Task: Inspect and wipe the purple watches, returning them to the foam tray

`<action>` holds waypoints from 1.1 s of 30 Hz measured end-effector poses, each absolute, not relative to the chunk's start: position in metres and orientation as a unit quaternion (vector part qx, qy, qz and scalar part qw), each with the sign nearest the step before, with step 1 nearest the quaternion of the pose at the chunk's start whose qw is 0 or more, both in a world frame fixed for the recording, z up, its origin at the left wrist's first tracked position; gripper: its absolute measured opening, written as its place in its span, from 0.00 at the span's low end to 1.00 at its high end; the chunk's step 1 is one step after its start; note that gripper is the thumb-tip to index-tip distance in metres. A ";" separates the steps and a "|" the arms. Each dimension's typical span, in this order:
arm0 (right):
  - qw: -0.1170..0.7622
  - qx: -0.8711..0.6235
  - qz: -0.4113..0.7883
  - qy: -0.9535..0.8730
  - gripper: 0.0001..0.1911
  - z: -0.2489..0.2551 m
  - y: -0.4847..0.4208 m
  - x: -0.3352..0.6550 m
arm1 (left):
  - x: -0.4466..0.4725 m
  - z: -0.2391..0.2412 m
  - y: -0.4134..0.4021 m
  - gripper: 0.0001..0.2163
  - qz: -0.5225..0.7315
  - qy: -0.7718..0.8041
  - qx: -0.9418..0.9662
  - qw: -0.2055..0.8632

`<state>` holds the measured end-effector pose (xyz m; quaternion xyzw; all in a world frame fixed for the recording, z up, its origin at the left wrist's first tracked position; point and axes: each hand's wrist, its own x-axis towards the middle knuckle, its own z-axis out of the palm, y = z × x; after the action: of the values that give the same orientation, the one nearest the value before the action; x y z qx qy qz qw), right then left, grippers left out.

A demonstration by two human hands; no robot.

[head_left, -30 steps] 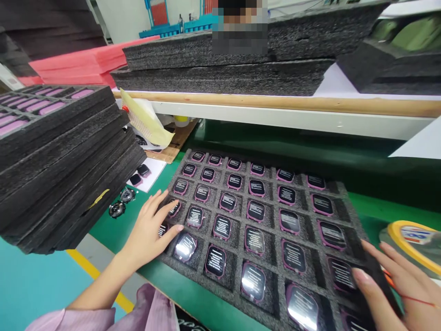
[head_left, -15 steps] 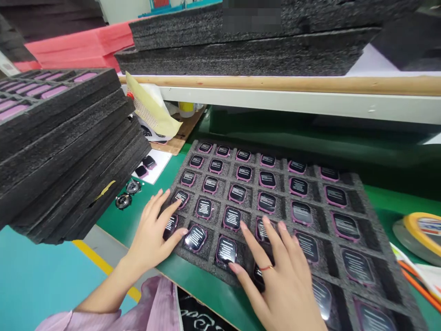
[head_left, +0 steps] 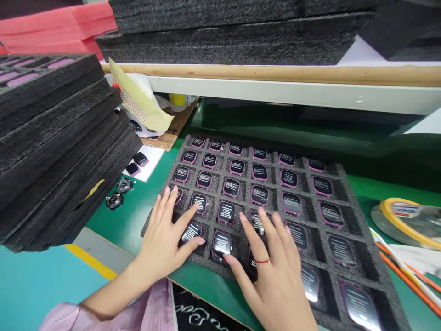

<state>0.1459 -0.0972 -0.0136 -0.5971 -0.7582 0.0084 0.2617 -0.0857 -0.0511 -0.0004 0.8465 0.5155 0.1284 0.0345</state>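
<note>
Watches point(head_left: 231, 187) in tray point(head_left: 274, 184) on table point(head_left: 193, 282); foam stack point(head_left: 51, 156) to the left, tape roll point(head_left: 406, 210) to the right, shelf point(head_left: 275, 94) behind and above.

A green bench point(head_left: 119, 230) carries a grey foam tray point(head_left: 314, 211), laid flat across its middle. Left of the tray lie two round dark watch parts point(head_left: 115, 200) and, just behind them, a white sheet point(head_left: 153, 158); farther back is a brown board point(head_left: 179, 123). To the right are a tape roll point(head_left: 406, 210) and orange sticks point(head_left: 409, 279). A tall foam stack point(head_left: 58, 142) seems to rest at the bench's left, though its footing is hidden. Above, a wood-edged white shelf point(head_left: 241, 86) bears black foam slabs point(head_left: 223, 43).
</note>
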 end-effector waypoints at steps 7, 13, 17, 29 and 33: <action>0.230 -0.603 0.000 -0.764 0.32 -0.021 -0.095 0.142 | -0.082 -0.004 -0.053 0.30 0.161 0.519 0.839 0.019; 0.230 -0.596 -0.002 -0.769 0.31 -0.013 -0.088 0.138 | -0.075 -0.004 -0.059 0.23 0.200 0.501 0.842 0.026; 0.274 -0.625 0.005 -0.731 0.32 -0.007 -0.096 0.156 | -0.066 -0.002 -0.061 0.22 0.199 0.489 0.849 0.032; 0.263 -0.685 -0.042 -0.678 0.27 -0.020 -0.129 0.221 | -0.008 0.003 -0.057 0.28 0.135 0.410 0.899 0.069; 0.265 -0.681 -0.056 -0.681 0.24 -0.021 -0.129 0.228 | 0.011 0.006 -0.055 0.29 0.115 0.403 0.905 0.075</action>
<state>0.2275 -0.1295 -0.0213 -0.6809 -0.6806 -0.0556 0.2648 0.0105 -0.0549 0.0057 0.9046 0.4034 0.1154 0.0747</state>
